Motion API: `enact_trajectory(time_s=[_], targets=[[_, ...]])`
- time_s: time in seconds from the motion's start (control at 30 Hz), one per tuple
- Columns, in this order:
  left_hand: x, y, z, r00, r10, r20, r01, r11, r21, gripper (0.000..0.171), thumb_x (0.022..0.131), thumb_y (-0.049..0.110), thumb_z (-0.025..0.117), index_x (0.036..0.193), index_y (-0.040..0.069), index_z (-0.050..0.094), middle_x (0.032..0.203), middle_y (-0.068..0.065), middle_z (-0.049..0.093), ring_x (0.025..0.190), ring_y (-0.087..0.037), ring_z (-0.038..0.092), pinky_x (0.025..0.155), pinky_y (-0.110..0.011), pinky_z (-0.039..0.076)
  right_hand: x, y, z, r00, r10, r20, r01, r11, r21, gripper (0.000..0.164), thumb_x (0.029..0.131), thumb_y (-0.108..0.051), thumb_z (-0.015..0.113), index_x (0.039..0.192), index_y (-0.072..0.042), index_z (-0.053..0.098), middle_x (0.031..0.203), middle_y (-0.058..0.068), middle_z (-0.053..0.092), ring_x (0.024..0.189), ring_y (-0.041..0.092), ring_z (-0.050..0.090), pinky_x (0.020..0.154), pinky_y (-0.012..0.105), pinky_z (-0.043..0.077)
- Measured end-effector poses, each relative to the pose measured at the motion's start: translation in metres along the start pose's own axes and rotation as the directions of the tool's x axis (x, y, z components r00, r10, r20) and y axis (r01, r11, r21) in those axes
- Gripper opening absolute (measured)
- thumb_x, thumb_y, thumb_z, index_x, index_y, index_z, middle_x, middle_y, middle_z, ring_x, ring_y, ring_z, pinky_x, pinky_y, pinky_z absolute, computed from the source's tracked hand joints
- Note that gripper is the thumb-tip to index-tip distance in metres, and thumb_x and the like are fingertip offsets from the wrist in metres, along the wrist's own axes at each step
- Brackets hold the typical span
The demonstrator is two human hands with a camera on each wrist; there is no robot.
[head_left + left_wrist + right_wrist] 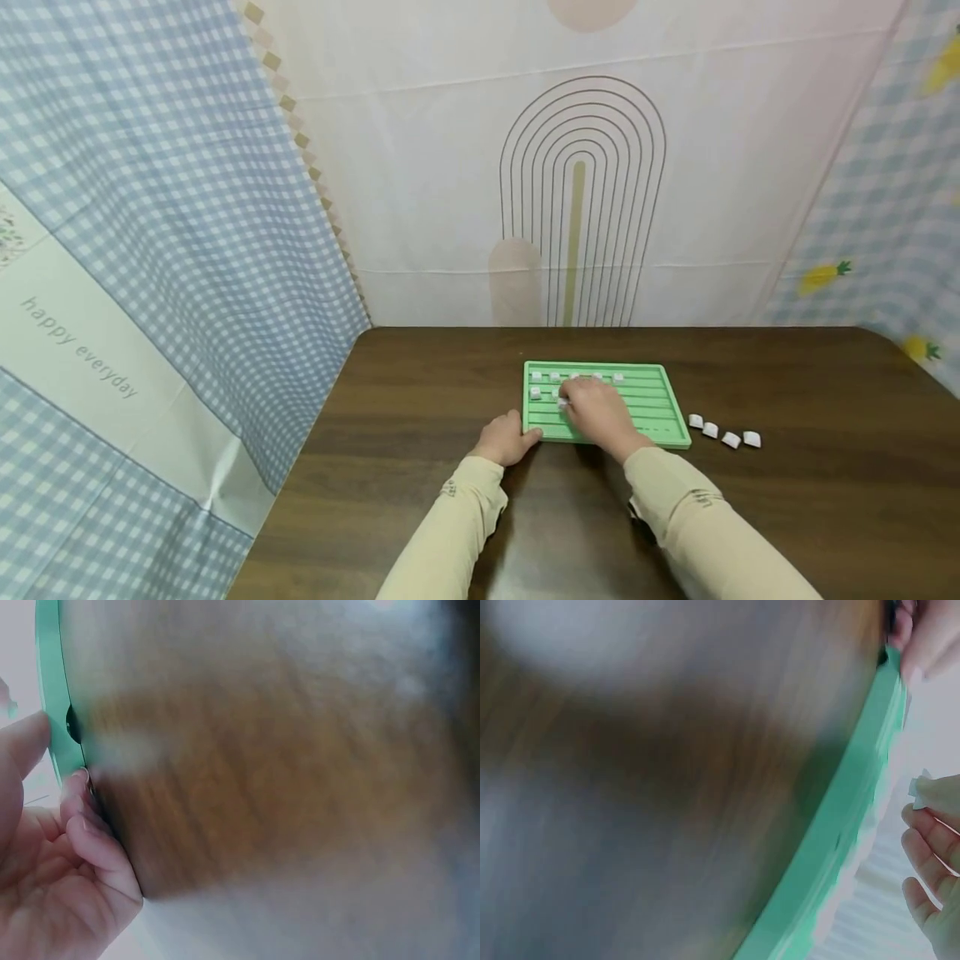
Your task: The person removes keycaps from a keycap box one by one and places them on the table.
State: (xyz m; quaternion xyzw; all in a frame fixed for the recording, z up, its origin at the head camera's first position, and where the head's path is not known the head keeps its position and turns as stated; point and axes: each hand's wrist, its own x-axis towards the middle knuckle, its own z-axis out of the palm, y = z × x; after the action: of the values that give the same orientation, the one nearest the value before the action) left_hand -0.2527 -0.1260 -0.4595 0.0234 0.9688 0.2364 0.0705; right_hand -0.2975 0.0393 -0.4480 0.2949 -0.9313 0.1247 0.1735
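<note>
Checked cloth [180,142] with "happy everyday" lettering [78,347], white piece [915,796] between right fingers [934,834]

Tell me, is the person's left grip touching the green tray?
Touching. The left wrist view shows it: the left grip meets the green tray, its thumb against the rim with no visible gap.

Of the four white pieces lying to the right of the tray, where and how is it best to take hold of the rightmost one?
Probably pinch the rightmost piece by its near and far edges, coming from above and the right: it is small and sits low on the table, and its neighbours are all on its left.
</note>
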Motion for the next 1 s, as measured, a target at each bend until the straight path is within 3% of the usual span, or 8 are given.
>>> enact_trajectory(time_s=[0.27, 0.4, 0.57, 0.8, 1.0], targets=[[-0.001, 0.001, 0.000, 1.000, 0.003, 0.019, -0.002, 1.000, -0.029, 0.052, 0.094, 0.036, 0.052, 0.119, -0.009, 0.049, 0.110, -0.025, 0.059, 0.100, -0.037, 0.059, 0.084, -0.045, 0.047, -0.028, 0.057, -0.029, 0.994, 0.102, 0.043, -0.102, 0.995, 0.006, 0.008, 0.083, -0.010, 0.064, 0.089, -0.007, 0.067, 0.087, 0.008, 0.068, 0.077, 0.026, 0.062, 0.064, 0.043, 0.049], [0.000, 0.000, 0.001, 1.000, 0.007, 0.024, -0.006, 0.999, -0.038, 0.053, 0.094, 0.036, 0.051, 0.121, -0.010, 0.049, 0.112, -0.025, 0.058, 0.102, -0.038, 0.058, 0.085, -0.045, 0.047, -0.052, 0.089, -0.041, 0.978, 0.190, 0.085, -0.191, 0.981, 0.010, 0.013, 0.085, -0.012, 0.061, 0.094, -0.006, 0.067, 0.091, 0.011, 0.067, 0.078, 0.029, 0.061, 0.062, 0.045, 0.048], [-0.001, -0.002, 0.000, 1.000, 0.007, 0.028, -0.005, 0.998, -0.058, 0.054, 0.095, 0.036, 0.050, 0.122, -0.010, 0.047, 0.114, -0.026, 0.057, 0.103, -0.038, 0.058, 0.086, -0.046, 0.047, -0.087, 0.122, -0.058, 0.958, 0.276, 0.080, -0.278, 0.961, 0.006, 0.016, 0.086, -0.015, 0.060, 0.095, -0.004, 0.066, 0.090, 0.014, 0.066, 0.074, 0.030, 0.059, 0.058, 0.045, 0.046], [-0.003, -0.002, -0.001, 0.999, 0.010, 0.033, -0.008, 0.998, -0.062, 0.054, 0.095, 0.035, 0.050, 0.123, -0.011, 0.047, 0.116, -0.027, 0.056, 0.105, -0.039, 0.056, 0.088, -0.046, 0.046, -0.132, 0.147, -0.072, 0.922, 0.345, 0.174, -0.344, 0.938, -0.042, 0.014, 0.082, -0.014, 0.063, 0.091, -0.003, 0.065, 0.082, 0.010, 0.061, 0.070, 0.026, 0.054, 0.055, 0.041, 0.043], [-0.002, -0.001, -0.001, 0.999, 0.023, 0.028, -0.021, 0.998, -0.053, 0.052, 0.094, 0.034, 0.051, 0.120, -0.011, 0.048, 0.111, -0.026, 0.058, 0.102, -0.039, 0.057, 0.086, -0.046, 0.047, -0.150, 0.156, -0.071, 0.897, 0.374, 0.235, -0.376, 0.926, -0.039, 0.014, 0.082, -0.011, 0.064, 0.094, -0.003, 0.064, 0.080, 0.006, 0.060, 0.066, 0.017, 0.050, 0.052, 0.036, 0.039]])
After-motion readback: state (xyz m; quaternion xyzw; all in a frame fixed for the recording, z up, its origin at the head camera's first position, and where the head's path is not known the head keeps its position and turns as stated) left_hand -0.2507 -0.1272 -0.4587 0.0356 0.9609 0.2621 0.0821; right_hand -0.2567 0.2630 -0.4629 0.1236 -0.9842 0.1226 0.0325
